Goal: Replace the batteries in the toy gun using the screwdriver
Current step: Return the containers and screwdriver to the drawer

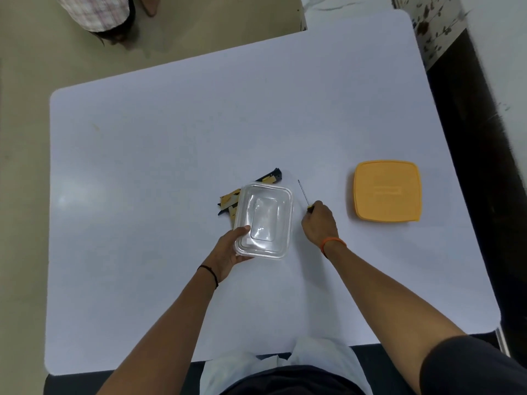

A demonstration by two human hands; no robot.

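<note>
The right hand (318, 220) is closing its grip on the handle of the screwdriver (304, 195), fingers curled over the yellow-and-black end so that the handle is almost hidden under the knuckles. The thin metal shaft is sticking out from the top of the fist and pointing away from the person, leaning a little toward the left. I cannot tell whether the tip is resting on the surface (171, 138) or hanging just above it.

The left hand (229, 249) is grasping the near left corner of a clear plastic container (263, 220), thumb on the rim, fingers underneath. Whether the box is lifted or sitting flat is not plain from here.

The toy gun (246, 192) is lying just beyond and to the left of that box, black with yellow patches, and partly covered by it; only its far end and a bit of its left side are showing. Its long axis is running diagonally, from near left to far right. So it is lying to the left of the screwdriver's tip, with the box standing between the two. The left hand is the nearer one to it.

My guess is the box needs shifting aside before the tool can reach any screw. No batteries are visible.

Well off to the right, an orange lid (387, 191) is lying flat.
</note>
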